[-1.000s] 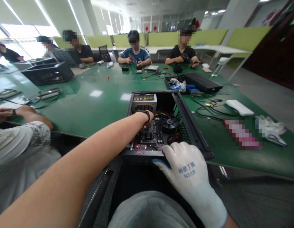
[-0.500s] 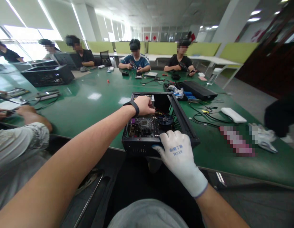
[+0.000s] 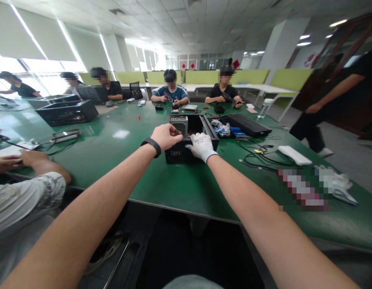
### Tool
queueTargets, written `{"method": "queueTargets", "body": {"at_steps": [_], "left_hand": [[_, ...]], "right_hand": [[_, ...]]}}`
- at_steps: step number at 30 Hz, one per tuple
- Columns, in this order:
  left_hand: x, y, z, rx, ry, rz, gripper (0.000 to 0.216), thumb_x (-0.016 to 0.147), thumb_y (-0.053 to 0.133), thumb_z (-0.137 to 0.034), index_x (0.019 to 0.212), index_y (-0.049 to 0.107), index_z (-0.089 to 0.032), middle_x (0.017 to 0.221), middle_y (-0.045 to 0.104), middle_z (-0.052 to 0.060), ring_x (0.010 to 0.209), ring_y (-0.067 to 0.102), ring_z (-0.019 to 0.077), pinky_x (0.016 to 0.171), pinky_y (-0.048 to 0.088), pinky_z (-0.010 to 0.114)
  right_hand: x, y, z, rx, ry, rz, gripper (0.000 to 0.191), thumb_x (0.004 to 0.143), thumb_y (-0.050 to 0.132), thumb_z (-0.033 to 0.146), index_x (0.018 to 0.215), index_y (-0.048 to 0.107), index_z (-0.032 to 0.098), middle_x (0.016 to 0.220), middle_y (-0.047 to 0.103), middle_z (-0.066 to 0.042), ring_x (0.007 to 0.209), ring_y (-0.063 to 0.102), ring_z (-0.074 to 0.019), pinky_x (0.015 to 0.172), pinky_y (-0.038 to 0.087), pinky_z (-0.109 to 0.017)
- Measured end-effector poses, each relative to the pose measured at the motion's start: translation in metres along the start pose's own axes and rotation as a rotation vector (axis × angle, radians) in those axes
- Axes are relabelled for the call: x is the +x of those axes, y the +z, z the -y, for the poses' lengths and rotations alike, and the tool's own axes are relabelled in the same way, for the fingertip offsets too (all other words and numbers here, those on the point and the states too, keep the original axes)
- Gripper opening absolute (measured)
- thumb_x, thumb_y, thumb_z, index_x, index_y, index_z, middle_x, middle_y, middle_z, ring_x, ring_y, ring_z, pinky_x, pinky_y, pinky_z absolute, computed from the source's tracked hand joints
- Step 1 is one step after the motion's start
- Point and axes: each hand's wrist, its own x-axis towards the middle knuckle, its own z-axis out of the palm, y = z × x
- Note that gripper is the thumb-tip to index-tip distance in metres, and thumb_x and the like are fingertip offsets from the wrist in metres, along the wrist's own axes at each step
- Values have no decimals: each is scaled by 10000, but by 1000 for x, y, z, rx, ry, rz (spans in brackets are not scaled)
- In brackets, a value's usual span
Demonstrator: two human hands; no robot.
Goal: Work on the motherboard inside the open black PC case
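Note:
A black computer case (image 3: 188, 156) stands on the green table in front of me, its open top showing a power supply (image 3: 180, 125) at the left. My left hand (image 3: 167, 136) is bare, with a black band on the wrist. Its fingers are pinched together over the case's near left part, at something small and dark that I cannot make out. My right hand (image 3: 201, 145), in a white glove, grips the near wall of the case, thumb outside and fingers over the top edge. Both hands hide much of the inside, including the motherboard.
Right of the case lie an opened black case with gloves (image 3: 222, 128), black cables (image 3: 255, 158), a white box (image 3: 294, 155) and white gloves (image 3: 339, 182). Another case (image 3: 67, 113) stands at far left. Co-workers sit around the table; a person walks at right.
The case has moved away from me, farther onto the table. My right hand has gone forward with it. My left hand has shifted from deep inside to the near left edge.

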Motion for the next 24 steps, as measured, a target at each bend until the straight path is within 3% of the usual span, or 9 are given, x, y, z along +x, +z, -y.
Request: {"method": "queueTargets", "body": {"at_steps": [5,10,16,24], "left_hand": [[-9,-2,8,-13,-6,6,279,744,674,-439,876,665,-194,898,746,41,810,667,166,760,506,271],[-12,-6,12,-1,12,17,286,747,674,-431,901,672,-189,912,750,41,811,672,163,761,511,271],[-8,-2,1,34,107,56,309,740,676,-425,938,703,-189,898,749,43,813,671,170,765,513,271],[-15,37,-24,317,268,331,298,689,685,-391,885,753,-176,881,752,64,828,687,211,742,518,272]], "right_hand": [[14,1,-3,-2,4,18,419,923,589,436,1248,578,172,1257,592,-97,1084,598,-219,918,511,-448],[-7,0,-2,9,-19,10,434,923,574,468,1245,574,177,1246,591,-90,1080,591,-217,927,495,-455],[-68,-9,-1,35,-64,-30,464,940,463,544,1125,592,139,1086,615,-160,1015,547,-269,841,367,-396],[-170,-34,9,61,-88,-57,309,910,535,491,1001,585,200,974,602,-92,914,496,-253,753,249,-371]]}}
